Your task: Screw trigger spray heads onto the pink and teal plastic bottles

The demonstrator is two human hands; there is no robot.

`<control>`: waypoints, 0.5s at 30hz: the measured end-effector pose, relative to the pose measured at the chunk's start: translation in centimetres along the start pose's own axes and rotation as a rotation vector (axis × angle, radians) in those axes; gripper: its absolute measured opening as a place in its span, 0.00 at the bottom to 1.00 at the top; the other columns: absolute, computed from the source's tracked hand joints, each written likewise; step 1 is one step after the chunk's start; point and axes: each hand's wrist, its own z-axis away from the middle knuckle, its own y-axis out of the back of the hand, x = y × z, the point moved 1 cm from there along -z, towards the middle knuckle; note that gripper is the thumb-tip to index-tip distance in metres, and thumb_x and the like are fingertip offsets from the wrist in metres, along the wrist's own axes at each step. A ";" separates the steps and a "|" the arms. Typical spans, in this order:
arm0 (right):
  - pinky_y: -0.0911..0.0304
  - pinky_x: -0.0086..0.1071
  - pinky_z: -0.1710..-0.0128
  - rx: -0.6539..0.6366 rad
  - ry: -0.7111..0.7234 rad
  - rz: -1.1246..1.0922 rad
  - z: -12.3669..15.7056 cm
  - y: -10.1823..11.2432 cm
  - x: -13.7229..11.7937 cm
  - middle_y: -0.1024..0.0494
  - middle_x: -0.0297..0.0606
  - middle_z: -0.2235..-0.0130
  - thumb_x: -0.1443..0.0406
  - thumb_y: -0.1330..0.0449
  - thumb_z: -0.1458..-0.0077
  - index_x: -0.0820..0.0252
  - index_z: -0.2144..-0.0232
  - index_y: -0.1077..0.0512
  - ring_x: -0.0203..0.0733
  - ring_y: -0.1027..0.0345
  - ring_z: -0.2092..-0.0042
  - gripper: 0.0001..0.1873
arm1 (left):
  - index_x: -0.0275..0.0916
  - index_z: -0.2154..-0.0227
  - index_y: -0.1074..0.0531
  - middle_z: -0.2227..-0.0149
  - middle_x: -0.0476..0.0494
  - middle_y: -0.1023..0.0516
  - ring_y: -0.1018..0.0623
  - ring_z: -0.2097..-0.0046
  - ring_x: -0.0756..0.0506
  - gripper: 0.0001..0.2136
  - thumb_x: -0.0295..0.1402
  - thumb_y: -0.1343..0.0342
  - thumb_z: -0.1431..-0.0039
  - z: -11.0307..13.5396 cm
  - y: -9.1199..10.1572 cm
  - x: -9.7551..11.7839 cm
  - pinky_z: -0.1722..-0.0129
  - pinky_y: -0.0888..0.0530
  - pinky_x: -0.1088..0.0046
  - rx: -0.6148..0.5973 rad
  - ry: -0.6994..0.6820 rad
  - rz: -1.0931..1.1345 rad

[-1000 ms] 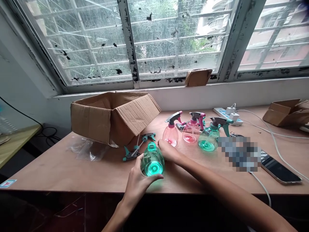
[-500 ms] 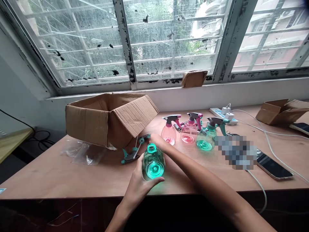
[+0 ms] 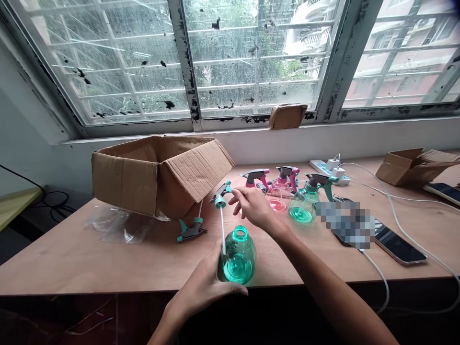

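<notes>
My left hand (image 3: 212, 275) is wrapped round a green transparent bottle (image 3: 241, 258) with an uncapped neck, near the table's front edge. Above and left of that neck, my right hand (image 3: 253, 205) pinches a black and teal spray head (image 3: 220, 195) by its trigger end. Its white dip tube hangs down beside the bottle, outside the opening. A second black and teal spray head (image 3: 192, 230) lies on the table to the left. Behind my right hand stand a pink bottle with a sprayer (image 3: 278, 191) and a green bottle with a sprayer (image 3: 304, 203); another pink-trigger sprayer (image 3: 255, 176) is partly hidden.
An open cardboard box (image 3: 125, 179) stands at the back left, with clear plastic bags (image 3: 124, 227) before it. Rightward lie a phone (image 3: 400, 242), a power strip (image 3: 328, 170), white cables and a smaller box (image 3: 408, 167). A blurred patch covers something beside the phone.
My right hand has lifted one spray head off the table and brought it beside the bottle. My left hand and the bottle have shifted slightly right and nearer.
</notes>
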 end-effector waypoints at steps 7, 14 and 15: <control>0.30 0.29 0.81 0.198 0.196 -0.666 5.0 2.3 0.0 0.12 0.50 0.51 0.52 0.40 0.28 0.63 0.45 0.24 0.39 0.19 0.71 0.21 | 0.48 0.30 0.33 0.32 0.38 0.26 0.27 0.32 0.27 0.48 0.44 0.18 0.53 -0.6 -0.2 1.3 0.30 0.29 0.48 -0.104 0.033 -0.145; 0.22 0.27 0.73 0.495 0.253 -0.927 8.4 8.2 0.9 0.09 0.40 0.54 0.61 0.34 0.29 0.53 0.51 0.16 0.41 0.13 0.64 0.08 | 0.43 0.24 0.43 0.26 0.31 0.34 0.38 0.24 0.22 0.56 0.56 0.22 0.51 -4.2 -3.3 2.4 0.21 0.53 0.34 -0.239 -0.018 -0.278; 0.21 0.27 0.72 0.520 0.244 -0.925 8.7 9.0 1.1 0.09 0.40 0.54 0.62 0.34 0.30 0.53 0.52 0.16 0.40 0.13 0.64 0.08 | 0.42 0.23 0.46 0.24 0.30 0.37 0.41 0.22 0.22 0.58 0.56 0.23 0.50 -4.8 -3.9 2.4 0.21 0.57 0.33 -0.238 -0.029 -0.293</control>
